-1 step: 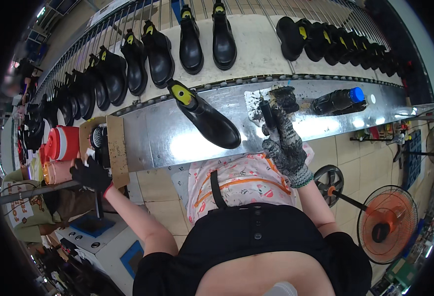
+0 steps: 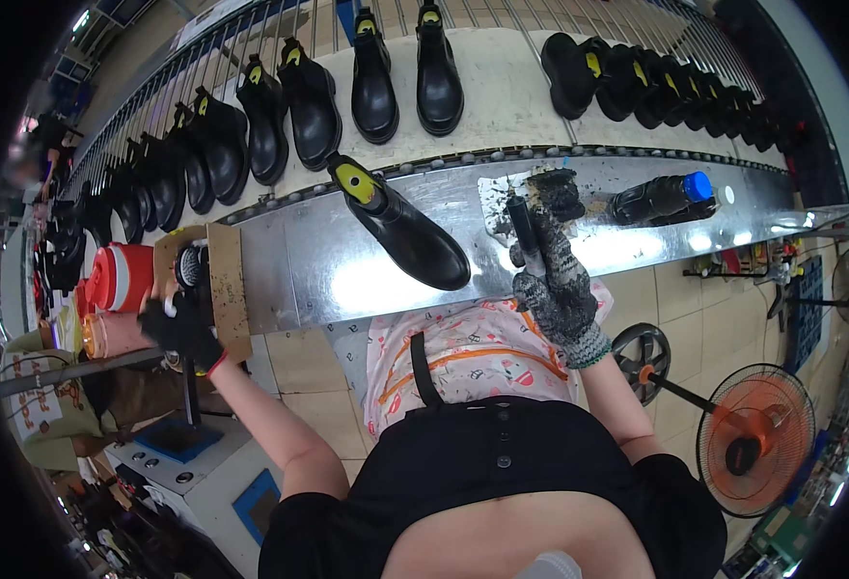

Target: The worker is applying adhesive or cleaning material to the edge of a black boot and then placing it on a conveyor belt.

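Note:
My left hand (image 2: 183,328), in a black glove with bare fingertips, is beside a cardboard box (image 2: 230,289) at the left end of the metal bench. Its fingers look stretched apart, with a small white patch at them that I cannot make out. My right hand (image 2: 564,289), in a grey knit glove stained black, is closed round a black cylindrical tool (image 2: 521,224) over a smeared white pad (image 2: 494,203). Beyond it a black, crumpled lump (image 2: 557,193) lies on the pad. Between my hands one black ankle boot (image 2: 405,236) with a yellow lining lies on the metal bench (image 2: 280,275).
Black boots (image 2: 311,111) line a rack along the back, and more boots (image 2: 627,82) stand at right. A dark bottle with a blue cap (image 2: 661,198) lies on the bench. A red jug (image 2: 123,277) is at left, an orange fan (image 2: 757,434) at lower right.
My left hand has shifted very slightly near the box, and its fingers have changed pose. My right hand and the boot stay where they were.

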`<state>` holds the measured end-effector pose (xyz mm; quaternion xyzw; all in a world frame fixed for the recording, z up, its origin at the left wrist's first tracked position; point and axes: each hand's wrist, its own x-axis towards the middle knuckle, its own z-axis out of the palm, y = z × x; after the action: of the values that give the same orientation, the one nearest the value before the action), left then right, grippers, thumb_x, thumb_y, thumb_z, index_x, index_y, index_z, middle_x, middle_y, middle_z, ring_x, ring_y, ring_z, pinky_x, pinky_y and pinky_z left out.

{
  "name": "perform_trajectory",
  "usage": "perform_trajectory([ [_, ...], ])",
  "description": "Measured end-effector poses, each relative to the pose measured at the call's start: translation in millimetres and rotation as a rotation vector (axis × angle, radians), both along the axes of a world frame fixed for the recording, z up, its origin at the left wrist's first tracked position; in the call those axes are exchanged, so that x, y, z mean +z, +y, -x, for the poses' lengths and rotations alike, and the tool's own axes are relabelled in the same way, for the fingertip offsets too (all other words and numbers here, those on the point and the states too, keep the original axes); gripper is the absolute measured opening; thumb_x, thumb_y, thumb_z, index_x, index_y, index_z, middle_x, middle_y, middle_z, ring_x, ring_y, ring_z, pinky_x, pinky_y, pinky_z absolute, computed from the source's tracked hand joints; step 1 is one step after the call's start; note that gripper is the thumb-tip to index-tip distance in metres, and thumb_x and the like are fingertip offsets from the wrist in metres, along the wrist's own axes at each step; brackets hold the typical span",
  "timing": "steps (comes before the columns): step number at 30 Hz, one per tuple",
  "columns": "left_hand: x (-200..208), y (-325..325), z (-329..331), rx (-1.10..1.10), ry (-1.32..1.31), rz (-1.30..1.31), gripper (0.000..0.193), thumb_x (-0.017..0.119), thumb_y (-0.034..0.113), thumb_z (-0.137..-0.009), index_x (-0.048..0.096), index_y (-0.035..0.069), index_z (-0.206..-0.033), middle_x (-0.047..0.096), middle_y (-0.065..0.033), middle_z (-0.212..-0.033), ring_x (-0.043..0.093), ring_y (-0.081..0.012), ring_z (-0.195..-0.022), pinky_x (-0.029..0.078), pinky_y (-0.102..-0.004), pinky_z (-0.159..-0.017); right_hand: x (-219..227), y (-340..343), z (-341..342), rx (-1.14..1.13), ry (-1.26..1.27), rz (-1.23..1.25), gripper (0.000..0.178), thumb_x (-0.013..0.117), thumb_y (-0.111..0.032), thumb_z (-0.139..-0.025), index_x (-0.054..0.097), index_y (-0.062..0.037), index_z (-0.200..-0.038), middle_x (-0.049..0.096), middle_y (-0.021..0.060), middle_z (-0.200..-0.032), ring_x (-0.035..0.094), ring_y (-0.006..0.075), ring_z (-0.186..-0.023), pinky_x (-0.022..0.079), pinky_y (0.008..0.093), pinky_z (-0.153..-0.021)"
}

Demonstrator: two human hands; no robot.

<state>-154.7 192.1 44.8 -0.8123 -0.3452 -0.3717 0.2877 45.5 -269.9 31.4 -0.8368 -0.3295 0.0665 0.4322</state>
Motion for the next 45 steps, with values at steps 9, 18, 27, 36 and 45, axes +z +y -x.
perform_trajectory([
  [9, 15.4, -261.1, -172.4, -1.163, -0.362, 2.262, 0.035, 0.058, 0.012, -0.088, 0.056, -0.002, -0.12, 0.064, -0.0126, -0.107, 0.062, -0.0161, -0.094, 0.049, -0.0282, -0.081, 6.2, 19.9, 19.8, 0.028, 0.832, -0.625, 0.057, 0.046, -0.005, -0.09, 0.025, -0.0045, -0.144, 0.062, 0.0107, -0.106, 0.056, 0.0107, -0.064, 0.048, 0.0264, -0.058],
  [18, 8.2, -279.2, -180.0, -1.16, -0.487, 2.211, 0.035, 0.06, 0.009, -0.086, 0.057, 0.001, -0.12, 0.065, -0.0087, -0.099, 0.06, -0.0124, -0.087, 0.048, -0.024, -0.074, 5.6, 18.4, 17.5, -0.003, 0.827, -0.585, 0.053, 0.047, -0.01, -0.091, 0.03, -0.0041, -0.142, 0.062, 0.0079, -0.099, 0.055, 0.0091, -0.062, 0.047, 0.0251, -0.056],
  [27, 5.0, -279.8, -171.4, -1.195, -0.543, 2.176, 0.033, 0.06, 0.005, -0.085, 0.058, 0.002, -0.118, 0.065, -0.0085, -0.097, 0.06, -0.0131, -0.085, 0.048, -0.0254, -0.075, 3.6, 20.2, 23.8, -0.005, 0.891, -0.567, 0.052, 0.048, -0.013, -0.092, 0.033, -0.003, -0.14, 0.063, 0.0089, -0.097, 0.057, 0.0094, -0.063, 0.048, 0.0242, -0.056],
  [36, -2.7, -202.5, -110.1, -1.075, -0.924, 1.891, 0.03, 0.057, 0.007, -0.088, 0.057, 0.0, -0.117, 0.063, -0.0084, -0.096, 0.059, -0.0143, -0.086, 0.046, -0.026, -0.078, 1.3, 92.7, -23.9, 0.031, -0.113, -0.034, 0.064, 0.067, -0.041, -0.079, 0.05, 0.001, -0.124, 0.059, 0.0182, -0.115, 0.059, 0.0294, -0.106, 0.047, 0.0352, -0.091],
  [45, -17.1, -164.9, -65.7, -0.878, -1.199, 1.903, 0.034, 0.057, 0.008, -0.089, 0.053, -0.002, -0.121, 0.061, -0.0109, -0.098, 0.059, -0.017, -0.084, 0.048, -0.027, -0.078, -14.2, 169.1, -65.9, 0.051, -0.008, 0.244, 0.064, 0.073, -0.047, -0.07, 0.055, -0.008, -0.118, 0.064, 0.0161, -0.102, 0.061, 0.033, -0.097, 0.048, 0.0407, -0.083],
])
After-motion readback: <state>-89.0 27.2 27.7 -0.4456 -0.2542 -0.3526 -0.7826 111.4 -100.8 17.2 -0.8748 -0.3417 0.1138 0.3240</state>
